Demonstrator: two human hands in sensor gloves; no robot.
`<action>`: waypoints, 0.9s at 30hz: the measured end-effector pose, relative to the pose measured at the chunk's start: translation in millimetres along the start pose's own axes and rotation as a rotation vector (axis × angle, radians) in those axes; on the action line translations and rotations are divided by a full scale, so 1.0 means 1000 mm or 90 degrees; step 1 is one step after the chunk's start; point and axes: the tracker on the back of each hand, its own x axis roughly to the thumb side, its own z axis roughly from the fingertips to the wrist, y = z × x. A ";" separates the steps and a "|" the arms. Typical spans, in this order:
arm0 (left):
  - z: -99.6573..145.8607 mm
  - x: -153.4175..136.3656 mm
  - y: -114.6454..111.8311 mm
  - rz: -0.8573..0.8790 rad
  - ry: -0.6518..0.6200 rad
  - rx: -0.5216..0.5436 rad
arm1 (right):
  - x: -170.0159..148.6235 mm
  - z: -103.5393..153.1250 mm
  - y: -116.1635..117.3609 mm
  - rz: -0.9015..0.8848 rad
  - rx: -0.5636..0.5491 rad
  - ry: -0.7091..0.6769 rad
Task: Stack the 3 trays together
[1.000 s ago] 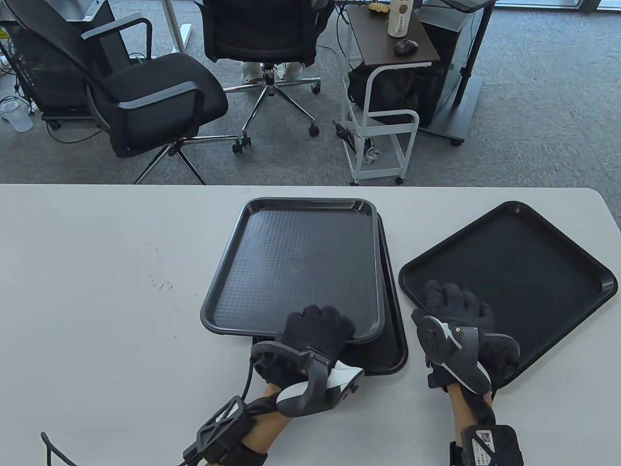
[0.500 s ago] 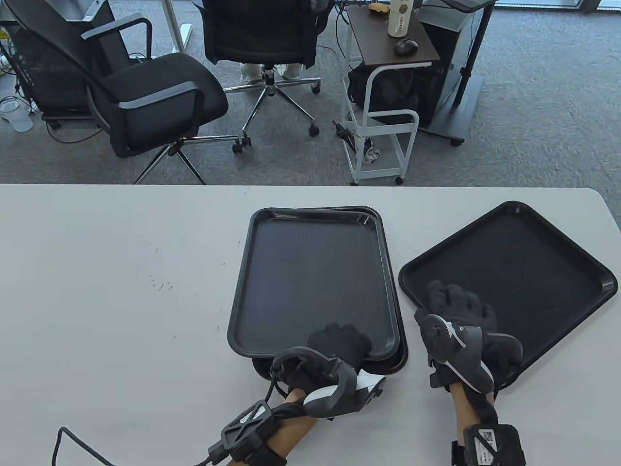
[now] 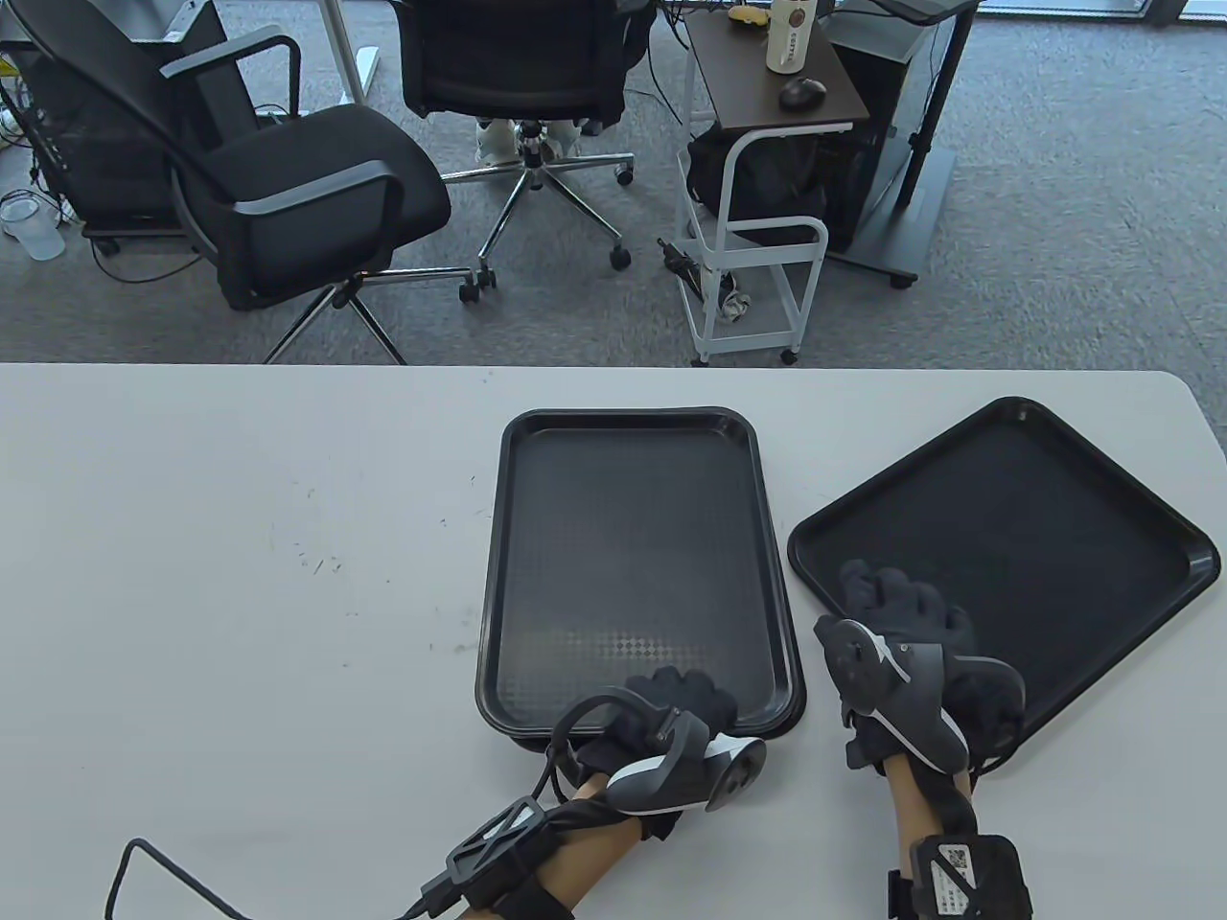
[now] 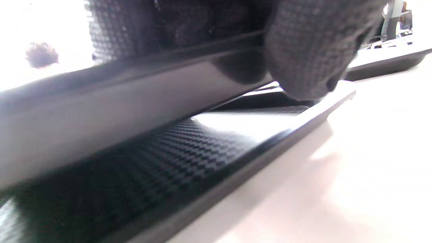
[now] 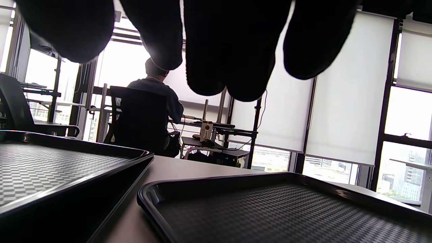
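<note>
Three black trays lie on the white table [image 3: 240, 537]. The top tray [image 3: 633, 565] sits over the lower tray [image 3: 791, 721], of which only a thin near edge shows. My left hand [image 3: 676, 700] grips the top tray's near rim. In the left wrist view my fingers [image 4: 303, 50] hold that rim [image 4: 101, 111] slightly above the lower tray [image 4: 168, 158]. The third tray [image 3: 1035, 537] lies turned like a diamond to the right. My right hand [image 3: 901, 604] is over its near left corner, fingers spread [image 5: 216, 44] above its floor [image 5: 287, 212].
The table's far edge [image 3: 613, 369] runs behind the trays. Office chairs [image 3: 288, 192] and a small cart [image 3: 757, 240] stand on the carpet beyond. Bare tabletop lies left of the stack.
My left hand has carried the top tray right and toward me, lowering it until it lines up over the lower tray. My right hand has hardly moved.
</note>
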 end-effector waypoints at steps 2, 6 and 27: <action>-0.001 0.002 -0.002 0.001 -0.011 -0.003 | 0.000 0.000 0.000 0.000 0.001 0.000; -0.002 0.008 -0.006 0.018 -0.032 -0.028 | 0.001 0.000 0.001 -0.001 0.008 -0.002; -0.004 0.003 -0.021 -0.022 -0.033 -0.057 | 0.005 0.000 0.002 0.006 0.027 -0.010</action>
